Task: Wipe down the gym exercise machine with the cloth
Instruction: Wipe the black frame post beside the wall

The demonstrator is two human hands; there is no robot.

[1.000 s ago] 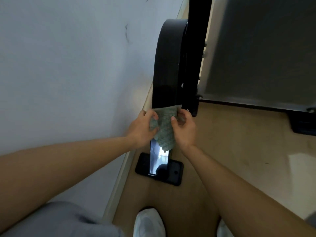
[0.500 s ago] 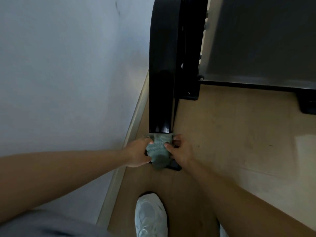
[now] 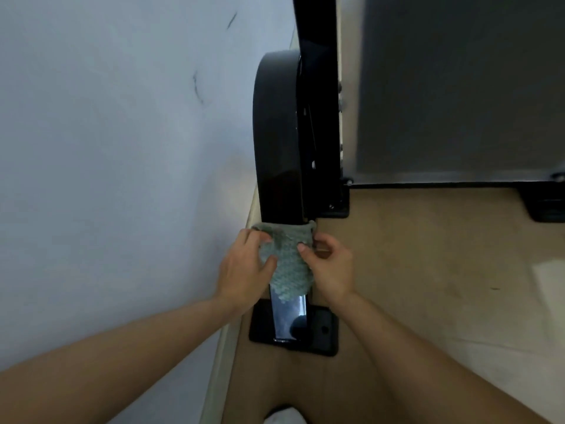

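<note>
A glossy black curved bar of the gym machine point(image 3: 276, 142) runs down beside the wall to a black foot plate point(image 3: 322, 332) on the floor. A pale green textured cloth point(image 3: 289, 264) is wrapped over the bar's lower part. My left hand point(image 3: 244, 270) grips the cloth's left side, thumb on top. My right hand point(image 3: 328, 267) pinches its right side with curled fingers. Below the cloth the shiny bar shows reflections.
A white wall point(image 3: 122, 179) stands close on the left with a baseboard point(image 3: 226, 347) along the tan floor point(image 3: 428, 286). The machine's dark grey deck point(image 3: 458, 87) fills the upper right, with a black foot point(image 3: 547, 206). The toe of my white shoe point(image 3: 284, 416) shows at the bottom.
Both hands slid the cloth down the bar to the foot plate half a second ago, then back up; the cloth now sits higher, with the lower bar and plate uncovered.
</note>
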